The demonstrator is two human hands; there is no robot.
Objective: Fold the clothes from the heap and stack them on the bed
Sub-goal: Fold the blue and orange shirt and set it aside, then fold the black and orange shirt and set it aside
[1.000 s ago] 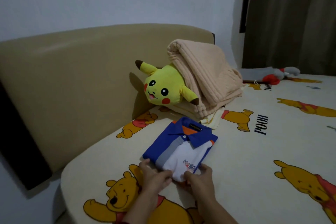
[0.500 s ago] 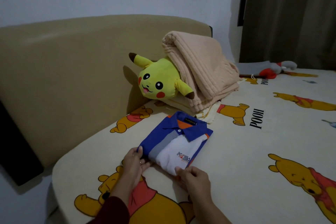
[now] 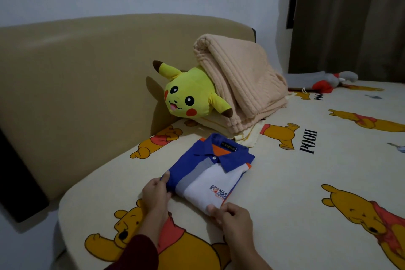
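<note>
Polo shirt (image 3: 210,173) lies folded on bed (image 3: 306,193) near its head corner. Left hand (image 3: 156,193) pinches its near-left corner, right hand (image 3: 232,215) pinches near edge. Likely placing step; next, release and fetch another garment.

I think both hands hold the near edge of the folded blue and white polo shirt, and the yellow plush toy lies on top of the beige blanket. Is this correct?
Not quite. The head view shows the yellow plush toy partly under the beige blanket, which drapes over its back, not on top of it. The rest holds: the left hand and the right hand hold the near edge of the folded polo shirt.
</note>
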